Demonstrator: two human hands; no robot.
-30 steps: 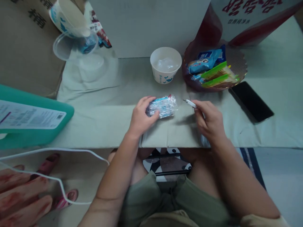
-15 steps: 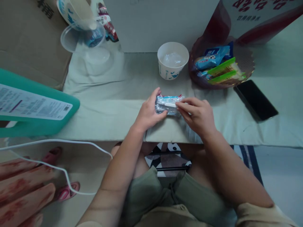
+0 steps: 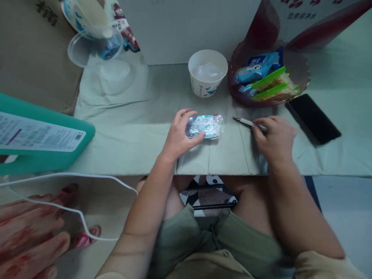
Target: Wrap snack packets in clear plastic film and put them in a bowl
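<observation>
Left hand pinches blue rectangular packet in clear film on pale cloth-covered table; right hand pinches slim white pointed tool, tip apart. Brace packet, fingers clear, light tip pressure.

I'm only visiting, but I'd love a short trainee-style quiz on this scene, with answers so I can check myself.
1. The left hand grips which thing: (a) phone, (b) plastic-wrapped packet, (c) paper cup?
2. True or false: the slim tool in the right hand is touching the phone.
3. Fill in: the blue and green snacks lie in a ____.

Key: 1. b. 2. False. 3. bowl.
</observation>
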